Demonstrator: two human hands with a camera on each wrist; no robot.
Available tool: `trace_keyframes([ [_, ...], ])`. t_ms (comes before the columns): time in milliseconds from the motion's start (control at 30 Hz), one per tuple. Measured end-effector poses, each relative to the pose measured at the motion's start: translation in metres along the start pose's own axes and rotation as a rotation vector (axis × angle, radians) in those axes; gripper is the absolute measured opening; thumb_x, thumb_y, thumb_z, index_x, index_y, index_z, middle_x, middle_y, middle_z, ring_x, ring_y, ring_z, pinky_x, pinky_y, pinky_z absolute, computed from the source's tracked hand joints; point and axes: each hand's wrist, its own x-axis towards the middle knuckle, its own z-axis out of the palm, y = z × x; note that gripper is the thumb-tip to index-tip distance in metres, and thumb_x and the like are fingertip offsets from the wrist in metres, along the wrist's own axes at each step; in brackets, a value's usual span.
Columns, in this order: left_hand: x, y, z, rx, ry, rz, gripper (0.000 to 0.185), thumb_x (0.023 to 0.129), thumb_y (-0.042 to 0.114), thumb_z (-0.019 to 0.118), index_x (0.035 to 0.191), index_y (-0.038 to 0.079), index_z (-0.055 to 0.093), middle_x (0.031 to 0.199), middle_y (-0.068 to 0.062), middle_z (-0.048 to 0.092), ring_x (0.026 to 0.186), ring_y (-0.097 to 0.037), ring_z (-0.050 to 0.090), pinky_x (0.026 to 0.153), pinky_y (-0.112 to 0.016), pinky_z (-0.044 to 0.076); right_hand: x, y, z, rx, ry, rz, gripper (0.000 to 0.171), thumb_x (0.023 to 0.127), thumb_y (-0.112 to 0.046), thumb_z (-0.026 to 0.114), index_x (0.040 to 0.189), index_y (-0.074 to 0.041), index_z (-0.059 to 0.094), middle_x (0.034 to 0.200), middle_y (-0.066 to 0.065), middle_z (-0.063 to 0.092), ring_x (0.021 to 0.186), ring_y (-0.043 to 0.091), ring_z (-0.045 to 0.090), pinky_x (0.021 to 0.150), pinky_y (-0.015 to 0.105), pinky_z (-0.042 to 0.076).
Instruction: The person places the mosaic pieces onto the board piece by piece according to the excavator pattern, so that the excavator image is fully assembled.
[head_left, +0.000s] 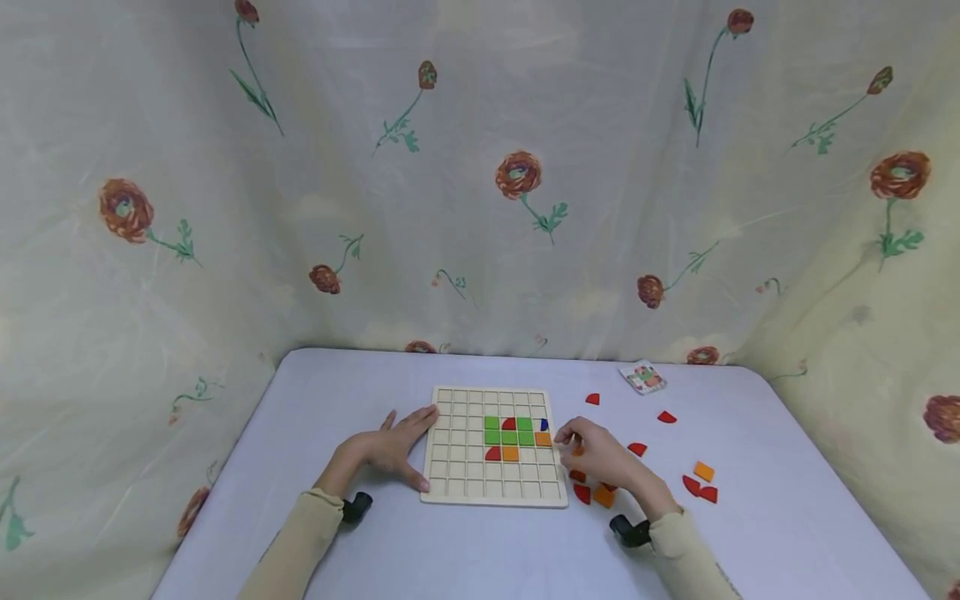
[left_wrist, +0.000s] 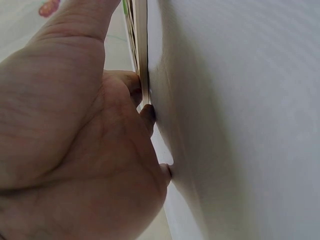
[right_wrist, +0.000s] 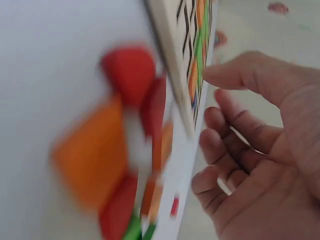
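The left hand (head_left: 393, 451), fingers spread and grasping nothing, touched the grid board (head_left: 465, 499) just to its right, seemingly to steady it. The right hand (head_left: 597, 455), thumb and bent fingers parted, held nothing visible; loose pieces (head_left: 603, 497) lay near it, presumably for easy reach.

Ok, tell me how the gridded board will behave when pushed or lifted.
The gridded board is probably stiff: its edge looks straight and solid. Lying flat on the table, it would likely slide rather than tip when pushed. Lifted at a slant, it might shed the coloured pieces sitting in its cells.
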Motion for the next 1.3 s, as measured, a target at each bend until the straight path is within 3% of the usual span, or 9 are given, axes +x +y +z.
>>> trace_keyframes([
  [133,0.0,0.0,-0.001,0.0,-0.001,0.003,0.125,0.066,0.063,0.079,0.156,0.013,0.008,0.165,-0.001,0.002,0.152,-0.024,0.001,0.119,-0.058,-0.003,-0.008,0.02,-0.017,-0.045,-0.001,0.087,0.034,0.081,-0.011,0.074,0.112,-0.01,0.06,0.108,0.003,0.056,0.096,0.02,0.048,0.079,0.03,0.051],
  [300,-0.001,0.0,-0.001,-0.003,-0.001,0.003,0.125,0.066,0.063,0.079,0.156,0.013,0.008,0.165,-0.002,0.002,0.152,-0.024,0.001,0.119,-0.058,-0.002,-0.014,0.04,-0.024,-0.078,-0.01,0.12,0.035,0.08,-0.009,0.073,0.113,-0.009,0.061,0.111,0.005,0.054,0.1,0.023,0.048,0.088,0.038,0.051],
  [700,-0.001,0.001,-0.001,-0.012,-0.003,0.008,0.125,0.066,0.063,0.078,0.156,0.013,0.008,0.165,-0.002,0.002,0.152,-0.024,0.001,0.119,-0.058,-0.003,-0.011,0.05,-0.03,-0.062,-0.017,0.125,0.024,0.082,-0.014,0.076,0.102,-0.009,0.064,0.092,0.002,0.06,0.084,0.017,0.052,0.077,0.03,0.051],
  [867,-0.001,0.0,-0.001,-0.009,-0.001,0.009,0.124,0.067,0.063,0.078,0.156,0.013,0.008,0.165,-0.001,0.002,0.152,-0.024,0.001,0.119,-0.058,-0.003,-0.008,0.041,-0.026,-0.035,0.006,0.114,0.023,0.083,-0.017,0.075,0.101,-0.01,0.063,0.085,0.002,0.058,0.077,0.017,0.052,0.066,0.026,0.049],
  [1033,-0.001,-0.001,-0.001,-0.006,0.002,0.009,0.124,0.067,0.062,0.078,0.156,0.013,0.008,0.165,-0.001,0.002,0.152,-0.024,0.002,0.119,-0.058,-0.002,-0.005,0.016,-0.01,0.009,0.016,0.048,0.026,0.082,-0.021,0.076,0.101,-0.012,0.062,0.082,0.002,0.056,0.074,0.016,0.051,0.057,0.024,0.045],
  [1300,-0.001,0.0,-0.001,0.004,0.002,0.008,0.123,0.068,0.062,0.078,0.156,0.013,0.008,0.165,-0.001,0.003,0.152,-0.023,0.002,0.119,-0.058,-0.001,0.009,-0.016,0.023,-0.022,-0.038,-0.131,0.023,0.083,-0.02,0.076,0.103,-0.013,0.066,0.092,-0.002,0.058,0.082,0.015,0.05,0.065,0.022,0.045],
])
